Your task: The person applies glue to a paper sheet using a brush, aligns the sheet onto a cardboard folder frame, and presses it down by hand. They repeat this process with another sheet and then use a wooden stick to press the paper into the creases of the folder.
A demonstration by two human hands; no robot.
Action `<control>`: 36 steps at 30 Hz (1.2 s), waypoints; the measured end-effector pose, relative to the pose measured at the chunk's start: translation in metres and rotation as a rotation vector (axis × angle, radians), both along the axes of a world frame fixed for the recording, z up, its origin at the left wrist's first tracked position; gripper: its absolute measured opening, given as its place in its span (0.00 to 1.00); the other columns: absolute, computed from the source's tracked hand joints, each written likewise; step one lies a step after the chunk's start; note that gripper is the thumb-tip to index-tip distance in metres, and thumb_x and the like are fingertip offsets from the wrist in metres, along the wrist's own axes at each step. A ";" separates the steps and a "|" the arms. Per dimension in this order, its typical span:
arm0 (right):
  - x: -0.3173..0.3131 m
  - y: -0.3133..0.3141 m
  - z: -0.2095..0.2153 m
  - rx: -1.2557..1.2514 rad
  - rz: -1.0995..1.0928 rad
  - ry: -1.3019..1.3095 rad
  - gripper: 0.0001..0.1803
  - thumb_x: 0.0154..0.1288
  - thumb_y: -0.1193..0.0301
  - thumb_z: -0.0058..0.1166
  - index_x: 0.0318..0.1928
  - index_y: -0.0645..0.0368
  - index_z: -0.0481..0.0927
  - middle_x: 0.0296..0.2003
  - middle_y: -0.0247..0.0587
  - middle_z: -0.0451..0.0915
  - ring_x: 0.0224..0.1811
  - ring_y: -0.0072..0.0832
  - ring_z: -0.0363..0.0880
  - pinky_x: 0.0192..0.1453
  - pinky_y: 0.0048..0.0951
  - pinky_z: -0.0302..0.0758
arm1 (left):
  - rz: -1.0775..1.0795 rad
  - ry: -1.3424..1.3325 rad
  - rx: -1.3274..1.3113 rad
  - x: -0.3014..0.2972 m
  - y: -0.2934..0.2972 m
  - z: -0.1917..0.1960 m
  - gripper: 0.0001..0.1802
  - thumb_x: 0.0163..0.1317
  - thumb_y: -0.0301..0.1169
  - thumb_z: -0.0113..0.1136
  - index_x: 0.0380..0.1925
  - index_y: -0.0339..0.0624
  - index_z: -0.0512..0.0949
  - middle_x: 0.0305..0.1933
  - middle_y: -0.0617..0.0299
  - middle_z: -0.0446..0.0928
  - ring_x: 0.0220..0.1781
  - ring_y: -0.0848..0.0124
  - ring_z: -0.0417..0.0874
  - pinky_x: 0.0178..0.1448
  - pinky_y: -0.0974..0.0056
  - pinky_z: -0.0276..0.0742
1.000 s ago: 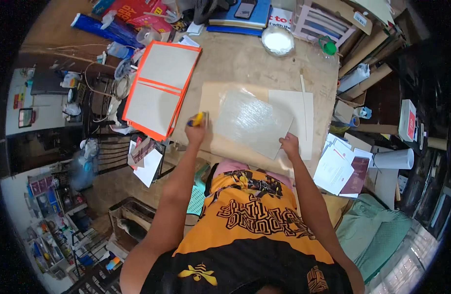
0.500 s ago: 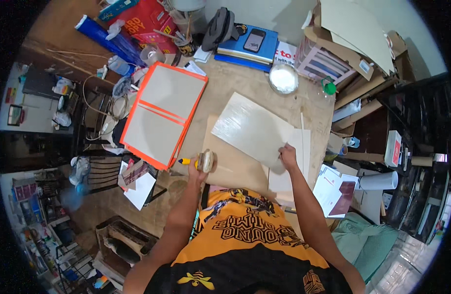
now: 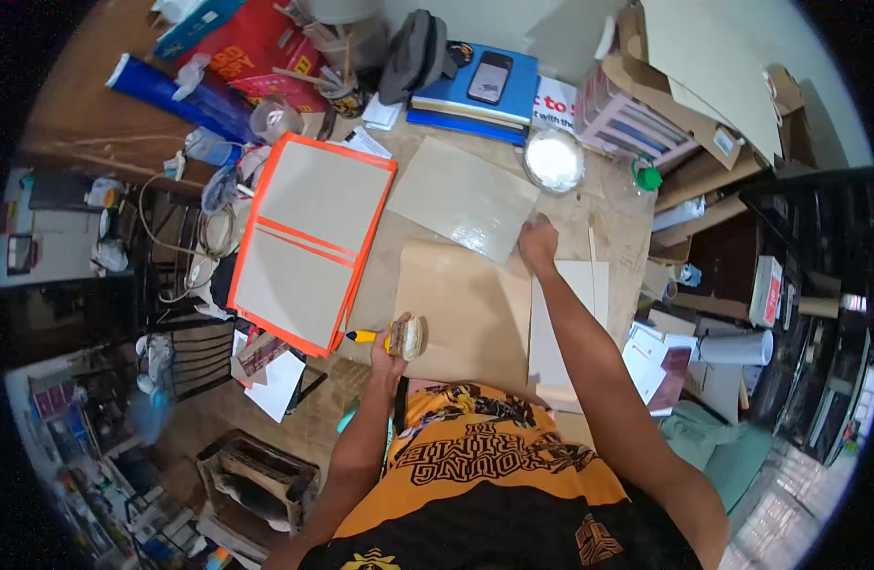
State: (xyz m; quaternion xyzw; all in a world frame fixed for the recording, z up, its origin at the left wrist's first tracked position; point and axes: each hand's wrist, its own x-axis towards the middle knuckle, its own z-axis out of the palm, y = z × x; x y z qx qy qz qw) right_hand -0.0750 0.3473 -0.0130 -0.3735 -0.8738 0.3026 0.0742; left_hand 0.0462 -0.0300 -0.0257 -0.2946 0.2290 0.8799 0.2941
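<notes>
My left hand (image 3: 391, 353) is wrapped round a wide paintbrush (image 3: 410, 337). Its yellow, dark-tipped handle end points left and its pale bristles face right. My right hand (image 3: 538, 242) is closed on the right edge of a greyish cardboard sheet (image 3: 460, 195), whose surface shines as if wet. That sheet lies tilted on the table, beyond a sheet of brown paper (image 3: 460, 294). Under my right forearm lies another pale board (image 3: 565, 323) with a thin strip (image 3: 592, 247) at its far end. To the left rest orange sheets with grey boards (image 3: 318, 195) on them.
A round tub with white contents (image 3: 554, 160) stands at the far right, near a green-capped bottle (image 3: 646, 176). At the back are blue books (image 3: 427, 109) with a phone (image 3: 491, 78) on top. Cardboard (image 3: 712, 76) piles up at right; cables (image 3: 209, 228) hang at left.
My right hand has moved the shiny cardboard sheet away from me and slightly left, uncovering more of the brown paper. My left hand still holds the paintbrush, slightly nearer my body.
</notes>
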 end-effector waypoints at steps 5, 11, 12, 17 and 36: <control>0.114 0.039 0.012 0.224 0.049 0.011 0.21 0.52 0.67 0.55 0.48 0.61 0.75 0.45 0.51 0.74 0.51 0.48 0.73 0.50 0.43 0.75 | -0.046 0.076 -0.001 -0.003 0.004 0.007 0.33 0.62 0.42 0.44 0.63 0.32 0.63 0.62 0.49 0.69 0.64 0.57 0.70 0.69 0.54 0.64; 0.227 0.051 0.028 0.173 -0.128 -0.379 0.23 0.53 0.72 0.52 0.52 0.56 0.70 0.45 0.53 0.74 0.50 0.50 0.73 0.50 0.47 0.75 | -0.110 0.108 -0.046 -0.010 0.002 0.013 0.32 0.62 0.43 0.45 0.62 0.33 0.65 0.62 0.50 0.70 0.63 0.58 0.71 0.69 0.55 0.64; 0.235 0.054 0.016 0.102 -0.100 -0.337 0.22 0.53 0.71 0.52 0.51 0.57 0.71 0.46 0.55 0.74 0.49 0.50 0.74 0.50 0.47 0.75 | -0.131 0.116 -0.048 -0.009 0.003 0.016 0.32 0.62 0.43 0.45 0.62 0.33 0.65 0.62 0.50 0.70 0.63 0.58 0.71 0.69 0.55 0.64; 0.255 0.030 -0.016 -0.022 0.000 -0.150 0.22 0.54 0.71 0.53 0.51 0.59 0.71 0.44 0.57 0.76 0.45 0.52 0.77 0.49 0.45 0.76 | -0.133 0.149 -0.299 -0.016 0.010 0.014 0.31 0.64 0.43 0.43 0.61 0.32 0.67 0.61 0.51 0.71 0.63 0.58 0.71 0.68 0.54 0.65; 0.300 -0.028 0.022 0.022 0.147 -0.258 0.34 0.48 0.74 0.64 0.59 0.50 0.73 0.58 0.44 0.63 0.60 0.44 0.62 0.59 0.39 0.71 | -0.227 0.166 -0.213 -0.032 0.008 -0.011 0.18 0.64 0.38 0.50 0.47 0.38 0.75 0.46 0.58 0.80 0.50 0.63 0.80 0.61 0.56 0.73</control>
